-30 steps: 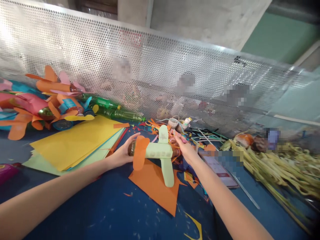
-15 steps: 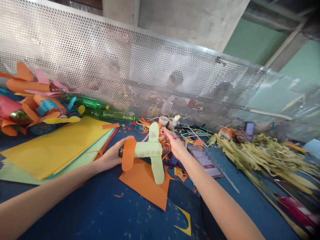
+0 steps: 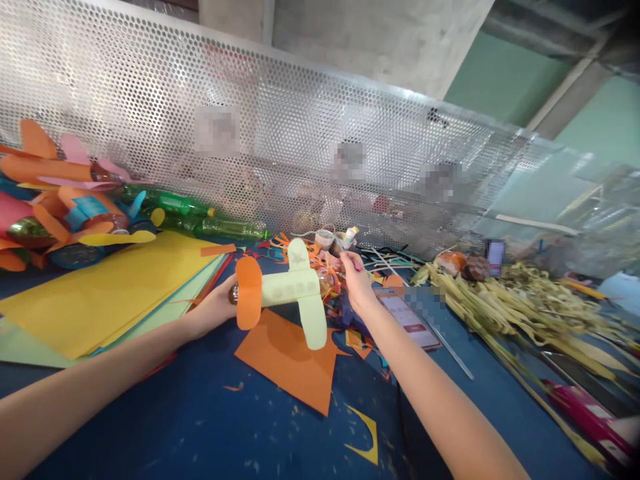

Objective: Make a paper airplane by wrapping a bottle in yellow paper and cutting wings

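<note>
Since half a second ago, both my hands have lifted the paper plane [image 3: 287, 293] a little off the counter [image 3: 200, 427], and its nose now tilts up toward the left. My left hand [image 3: 215, 308] is closed around the nose end, just behind the orange propeller strip. My right hand [image 3: 356, 285] grips the tail end, fingers curled, with something pink pinched at the fingertips (too small to name). Both forearms stretch forward from the bottom edge, meeting at the plane, which hangs above one orange paper sheet [image 3: 290, 363] lying flat on the counter.

Just right of my right wrist lies one phone [image 3: 409, 321], screen up. Left of my left arm sits one stack of coloured sheets [image 3: 100, 293], yellow on top. Behind it lie two green bottles [image 3: 200, 213] beside a heap of finished planes [image 3: 65, 200] (I cannot count them). Far right, yellow strips [image 3: 525, 313] are piled against the perforated metal screen [image 3: 300, 133].
</note>
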`<state>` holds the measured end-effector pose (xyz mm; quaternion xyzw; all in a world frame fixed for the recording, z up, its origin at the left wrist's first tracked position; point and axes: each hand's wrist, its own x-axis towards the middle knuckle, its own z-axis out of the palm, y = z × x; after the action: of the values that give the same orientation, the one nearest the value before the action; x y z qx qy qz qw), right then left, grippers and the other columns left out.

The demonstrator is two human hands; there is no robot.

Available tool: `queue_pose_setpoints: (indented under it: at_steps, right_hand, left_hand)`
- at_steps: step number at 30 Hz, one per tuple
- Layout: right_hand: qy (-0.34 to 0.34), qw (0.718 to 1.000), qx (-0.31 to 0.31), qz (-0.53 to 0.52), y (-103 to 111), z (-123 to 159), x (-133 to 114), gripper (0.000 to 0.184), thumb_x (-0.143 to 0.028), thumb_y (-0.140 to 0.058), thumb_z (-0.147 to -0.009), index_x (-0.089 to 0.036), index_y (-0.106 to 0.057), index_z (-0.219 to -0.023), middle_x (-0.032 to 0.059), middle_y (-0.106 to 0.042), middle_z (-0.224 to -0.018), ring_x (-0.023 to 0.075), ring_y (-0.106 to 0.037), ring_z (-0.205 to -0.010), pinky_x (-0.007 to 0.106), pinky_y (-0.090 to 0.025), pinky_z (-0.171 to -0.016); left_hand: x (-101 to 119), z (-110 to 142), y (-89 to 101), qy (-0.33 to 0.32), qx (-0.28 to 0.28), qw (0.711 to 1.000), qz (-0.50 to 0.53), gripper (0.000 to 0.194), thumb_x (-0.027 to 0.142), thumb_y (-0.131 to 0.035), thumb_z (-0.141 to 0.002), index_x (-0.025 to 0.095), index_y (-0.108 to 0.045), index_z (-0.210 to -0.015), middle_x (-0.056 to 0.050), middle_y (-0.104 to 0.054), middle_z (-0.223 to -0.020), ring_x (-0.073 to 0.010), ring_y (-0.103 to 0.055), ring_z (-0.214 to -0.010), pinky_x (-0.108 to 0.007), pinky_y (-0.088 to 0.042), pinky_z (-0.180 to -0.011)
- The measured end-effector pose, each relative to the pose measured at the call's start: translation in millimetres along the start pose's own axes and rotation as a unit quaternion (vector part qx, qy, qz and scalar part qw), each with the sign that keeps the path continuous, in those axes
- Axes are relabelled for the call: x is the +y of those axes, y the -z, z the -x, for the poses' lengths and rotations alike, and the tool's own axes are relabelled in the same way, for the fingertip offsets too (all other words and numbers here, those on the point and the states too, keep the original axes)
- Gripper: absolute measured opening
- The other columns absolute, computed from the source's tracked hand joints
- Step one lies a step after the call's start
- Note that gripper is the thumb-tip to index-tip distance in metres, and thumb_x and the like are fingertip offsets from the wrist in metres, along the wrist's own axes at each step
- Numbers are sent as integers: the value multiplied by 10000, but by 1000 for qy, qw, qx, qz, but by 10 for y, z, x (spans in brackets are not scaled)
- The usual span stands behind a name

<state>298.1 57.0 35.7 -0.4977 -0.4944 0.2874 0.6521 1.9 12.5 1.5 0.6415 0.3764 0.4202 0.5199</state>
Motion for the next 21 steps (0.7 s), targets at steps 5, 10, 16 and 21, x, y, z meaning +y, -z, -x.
queue_pose_setpoints:
  at_steps: [5,10,16,21]
  right_hand:
    - [14,999,-23,-25,-5,68,-185,284,-517,-516,-795,-246,-502,-711,-43,-515,-609,134,-507,-556,264,-423,-552]
    - [40,997,-66,-20,-29,167,-418,184,-450,-480,-833,-268,-510,-844,-24,-562,-619,167,-535,-571,288,-430,-541]
    - [65,989,-129,33,53,534,-587,157,-384,-475,-868,-260,-449,-775,-48,-544,-605,156,-549,-596,279,-454,-611]
    - [26,968,-233,88,279,1039,-453,188,-418,-397,-930,-260,-497,-942,14,-636,-840,177,-625,-765,315,-487,-744]
  left_hand:
    - [-2,7,-19,-30,-24,998,-52,764,289,-705,-696,217,-343,-1365,-107,-534,-1317,-306,-510,-1193,-451,-442,-983]
    - [32,32,-25,-145,-33,971,-188,744,281,-674,-734,225,-308,-1379,-138,-360,-1448,-299,-391,-1298,-460,-358,-1048]
    - [365,58,206,-146,-164,917,-334,958,151,-601,-717,228,-24,-1478,-141,-288,-1488,-292,-397,-1291,-406,-411,-1007]
    - [715,104,125,-223,10,859,-460,702,104,-505,-757,268,-310,-1410,-91,-420,-1381,-287,-395,-1268,-471,-367,-1029]
